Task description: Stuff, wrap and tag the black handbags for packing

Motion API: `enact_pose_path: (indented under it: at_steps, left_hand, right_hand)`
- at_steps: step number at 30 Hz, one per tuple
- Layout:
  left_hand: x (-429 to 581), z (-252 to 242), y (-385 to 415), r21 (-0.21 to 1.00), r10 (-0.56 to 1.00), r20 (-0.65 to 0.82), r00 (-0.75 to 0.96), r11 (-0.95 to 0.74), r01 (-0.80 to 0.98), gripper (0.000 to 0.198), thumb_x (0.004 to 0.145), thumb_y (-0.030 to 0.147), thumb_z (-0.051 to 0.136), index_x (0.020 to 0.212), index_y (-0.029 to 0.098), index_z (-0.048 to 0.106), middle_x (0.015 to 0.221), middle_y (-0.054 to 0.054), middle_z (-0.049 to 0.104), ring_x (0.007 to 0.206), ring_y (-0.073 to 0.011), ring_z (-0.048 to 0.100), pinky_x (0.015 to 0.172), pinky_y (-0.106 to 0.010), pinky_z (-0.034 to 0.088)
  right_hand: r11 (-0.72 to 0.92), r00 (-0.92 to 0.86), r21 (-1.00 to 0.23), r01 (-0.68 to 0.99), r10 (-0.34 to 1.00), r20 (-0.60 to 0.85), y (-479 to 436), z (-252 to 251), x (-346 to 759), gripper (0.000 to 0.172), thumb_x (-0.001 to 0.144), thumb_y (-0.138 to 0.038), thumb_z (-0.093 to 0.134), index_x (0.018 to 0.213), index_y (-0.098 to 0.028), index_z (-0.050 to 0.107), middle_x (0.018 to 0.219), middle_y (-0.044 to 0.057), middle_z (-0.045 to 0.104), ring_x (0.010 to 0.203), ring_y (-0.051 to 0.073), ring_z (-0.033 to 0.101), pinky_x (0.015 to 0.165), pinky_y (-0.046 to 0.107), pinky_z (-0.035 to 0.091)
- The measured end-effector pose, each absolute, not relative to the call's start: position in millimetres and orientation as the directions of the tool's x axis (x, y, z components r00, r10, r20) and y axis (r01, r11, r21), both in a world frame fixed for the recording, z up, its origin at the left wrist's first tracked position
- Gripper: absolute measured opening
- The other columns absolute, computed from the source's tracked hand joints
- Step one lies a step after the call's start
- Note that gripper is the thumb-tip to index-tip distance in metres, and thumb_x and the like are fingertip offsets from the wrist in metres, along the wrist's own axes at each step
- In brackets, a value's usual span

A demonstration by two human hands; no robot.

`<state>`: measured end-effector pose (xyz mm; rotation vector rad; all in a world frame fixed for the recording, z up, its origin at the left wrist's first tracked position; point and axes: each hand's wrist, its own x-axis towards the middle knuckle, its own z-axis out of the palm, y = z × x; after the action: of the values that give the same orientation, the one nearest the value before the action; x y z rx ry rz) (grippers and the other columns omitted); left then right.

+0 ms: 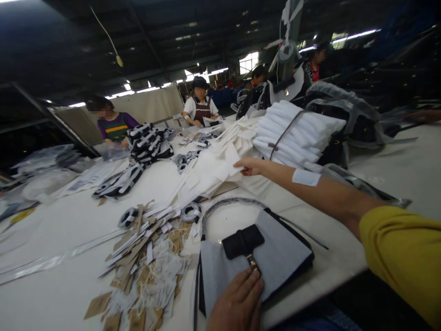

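Observation:
My left hand lies flat with fingers together on a grey handbag at the table's near edge, just below its black clasp tab. The bag's braided handle arcs behind it. My right hand reaches far forward, arm outstretched in a yellow sleeve, and pinches a white paper sheet from a heap of white sheets. A white patch sticks to my right wrist.
Brown tags and white labels are scattered left of the bag. Folded white dust bags are stacked behind my right hand, with bags in plastic beyond. Black-and-white straps pile mid-table. Several other people work at the far side.

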<state>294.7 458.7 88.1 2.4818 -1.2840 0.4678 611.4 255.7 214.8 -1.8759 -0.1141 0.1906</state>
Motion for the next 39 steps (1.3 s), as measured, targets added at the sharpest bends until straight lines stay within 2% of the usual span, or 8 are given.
enact_pose_path:
  at_steps: [4, 7, 9, 11, 16, 24, 31, 39]
  left_hand:
    - [282, 113, 454, 0.270, -0.699, 0.244, 0.673, -0.617, -0.739, 0.046, 0.095, 0.018, 0.052, 0.141, 0.016, 0.051, 0.146, -0.008, 0.055, 0.137, -0.0219, 0.048, 0.111, -0.038, 0.047]
    - [279, 114, 454, 0.298, -0.688, 0.232, 0.688, -0.623, -0.723, 0.044, 0.097, 0.018, 0.050, 0.141, 0.015, 0.051, 0.146, -0.008, 0.055, 0.138, -0.0226, 0.048, 0.113, -0.041, 0.046]
    - [278, 112, 454, 0.300, -0.686, 0.237, 0.688, -0.622, -0.723, 0.043, 0.098, 0.018, 0.049, 0.141, 0.015, 0.051, 0.146, -0.008, 0.054, 0.138, -0.0231, 0.048, 0.113, -0.042, 0.045]
    - [276, 110, 455, 0.303, -0.667, 0.223, 0.711, -0.646, -0.701, 0.043, 0.098, 0.021, 0.049, 0.141, 0.017, 0.052, 0.145, -0.007, 0.056, 0.135, -0.0234, 0.052, 0.110, -0.041, 0.049]
    - [271, 109, 453, 0.337, -0.597, 0.183, 0.781, -0.708, -0.620, 0.046, 0.098, 0.025, 0.050, 0.144, 0.025, 0.049, 0.126, -0.005, 0.070, 0.103, -0.0222, 0.072, 0.089, -0.036, 0.061]
    - [270, 109, 450, 0.225, -0.651, 0.228, 0.724, -0.688, -0.690, 0.044, 0.100, 0.021, 0.045, 0.144, 0.018, 0.047, 0.133, -0.008, 0.065, 0.113, -0.0220, 0.067, 0.095, -0.037, 0.059]
    - [256, 104, 449, 0.062, -0.661, 0.412, 0.627, -0.666, -0.743, 0.037, 0.098, 0.009, 0.043, 0.132, 0.009, 0.057, 0.127, -0.013, 0.068, 0.113, -0.0245, 0.067, 0.095, -0.039, 0.059]
    - [262, 139, 437, -0.004, -0.557, 0.518, 0.649, -0.760, -0.650, 0.038, 0.098, 0.015, 0.052, 0.136, 0.015, 0.056, 0.127, -0.011, 0.069, 0.101, -0.0211, 0.070, 0.085, -0.034, 0.061]
  right_hand:
    - [-0.393, 0.958, -0.919, -0.039, 0.246, -0.146, 226, 227, 555, 0.021, 0.091, -0.020, 0.063, 0.111, -0.013, 0.068, 0.105, 0.009, 0.070, 0.098, 0.022, 0.066, 0.088, 0.040, 0.056]
    - [-0.454, 0.935, -0.875, 0.170, 0.355, -0.003, 212, 228, 492, 0.029, 0.083, -0.012, 0.066, 0.111, -0.018, 0.072, 0.114, 0.005, 0.071, 0.112, 0.025, 0.060, 0.106, 0.042, 0.044]
    - [-0.480, 0.735, -0.619, 0.622, 0.631, 0.249, 206, 220, 447, 0.046, 0.086, -0.011, 0.059, 0.129, -0.026, 0.065, 0.133, 0.002, 0.065, 0.120, 0.024, 0.056, 0.111, 0.042, 0.039]
    - [-0.390, 0.493, -0.346, 0.853, 0.818, 0.294, 203, 204, 408, 0.051, 0.094, -0.013, 0.048, 0.141, -0.032, 0.055, 0.140, -0.001, 0.060, 0.119, 0.022, 0.056, 0.105, 0.040, 0.043]
    - [-0.378, 0.377, -0.033, 0.925, 0.905, 0.196, 190, 151, 358, 0.048, 0.097, -0.015, 0.050, 0.142, -0.031, 0.053, 0.139, 0.004, 0.061, 0.117, 0.025, 0.056, 0.092, 0.042, 0.045]
    - [-0.415, 0.397, 0.088, 0.906, 0.903, 0.166, 193, 134, 354, 0.056, 0.096, -0.014, 0.050, 0.148, -0.035, 0.044, 0.145, 0.008, 0.055, 0.115, 0.029, 0.059, 0.087, 0.042, 0.043]
    - [-0.397, 0.376, 0.088, 0.914, 0.907, 0.191, 193, 131, 355, 0.053, 0.097, -0.017, 0.052, 0.146, -0.036, 0.046, 0.142, 0.011, 0.058, 0.112, 0.029, 0.061, 0.085, 0.042, 0.043]
    - [-0.330, 0.302, 0.079, 0.941, 0.921, 0.247, 192, 131, 359, 0.043, 0.097, -0.021, 0.055, 0.138, -0.030, 0.055, 0.145, 0.006, 0.055, 0.120, 0.029, 0.057, 0.093, 0.045, 0.043]
